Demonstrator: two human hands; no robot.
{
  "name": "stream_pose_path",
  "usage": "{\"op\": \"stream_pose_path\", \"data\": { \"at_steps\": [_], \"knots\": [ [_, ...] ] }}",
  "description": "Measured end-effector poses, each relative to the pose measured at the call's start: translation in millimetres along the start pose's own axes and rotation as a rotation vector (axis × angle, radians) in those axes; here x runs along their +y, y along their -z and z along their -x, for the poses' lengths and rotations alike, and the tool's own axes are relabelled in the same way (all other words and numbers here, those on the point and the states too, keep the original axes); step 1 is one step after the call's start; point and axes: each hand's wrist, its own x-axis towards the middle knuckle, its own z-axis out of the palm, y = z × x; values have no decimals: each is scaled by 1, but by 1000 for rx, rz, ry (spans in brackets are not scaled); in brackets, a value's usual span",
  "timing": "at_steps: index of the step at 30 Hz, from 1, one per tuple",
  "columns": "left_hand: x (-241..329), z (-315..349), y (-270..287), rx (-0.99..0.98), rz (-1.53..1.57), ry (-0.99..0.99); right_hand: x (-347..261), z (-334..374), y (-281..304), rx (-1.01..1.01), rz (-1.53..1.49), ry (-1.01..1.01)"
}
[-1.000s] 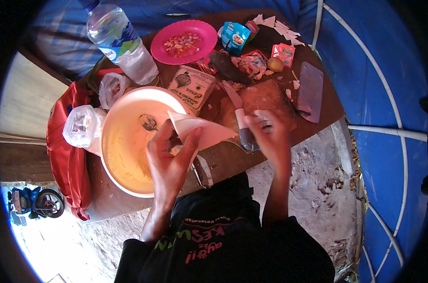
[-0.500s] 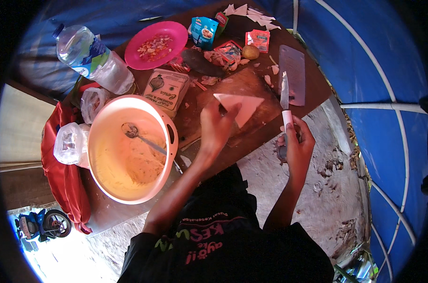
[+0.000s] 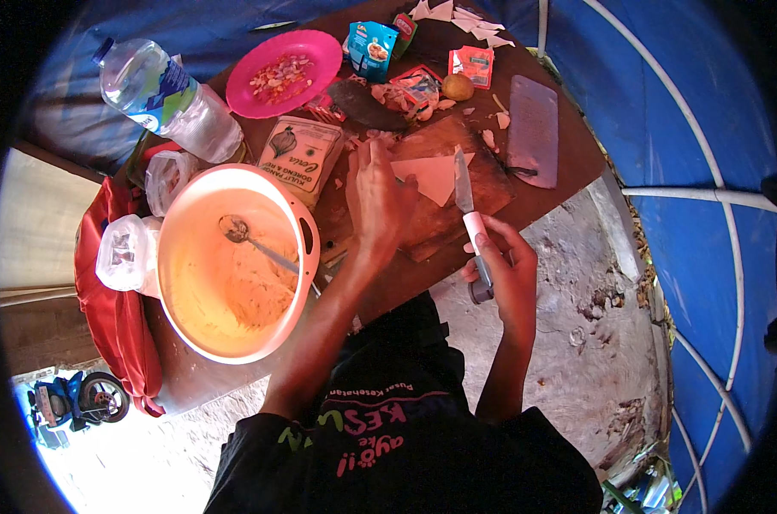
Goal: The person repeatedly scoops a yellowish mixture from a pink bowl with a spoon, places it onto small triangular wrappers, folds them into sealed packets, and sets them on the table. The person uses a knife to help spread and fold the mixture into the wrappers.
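Observation:
A pale triangular sheet of wrapper skin [image 3: 433, 178] lies on the wooden cutting board [image 3: 467, 141]. My left hand [image 3: 380, 201] is at the sheet's left edge, fingers stretched out and pointing away from me. Whether its thumb touches the sheet is hard to tell. My right hand [image 3: 506, 261] grips a knife [image 3: 464, 184] by its white and grey handle. Its blade points away from me, with the tip over the right side of the sheet. Left of my left hand lies a square pack of wrapper skins [image 3: 299, 156].
A large pale basin [image 3: 234, 338] holds a yellowish mix and a spoon [image 3: 264, 248]. Behind it stand a water bottle [image 3: 170, 98] and a pink plate [image 3: 307, 56] of chopped pieces. A grey cleaver-like blade [image 3: 532, 128] lies at the right. Cut triangles [image 3: 461, 19] lie at the far edge.
The triangular sheet was in my left hand above the board and now lies on it. My left hand has moved slightly left, its fingers stretched out. My right hand has brought the knife leftward.

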Motion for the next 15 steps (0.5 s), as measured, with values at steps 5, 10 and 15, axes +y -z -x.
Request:
{"op": "stream_pose_path", "data": {
  "at_steps": [5,10,15],
  "knots": [
    [6,8,13,98,201,-175,-1,-2,0,-55,-165,-12],
    [18,36,38,-684,1091,486,7,2,-26,-205,-441,10],
    [29,53,64,-453,1170,461,-10,15,-40,-99,132,361]
  ]
}}
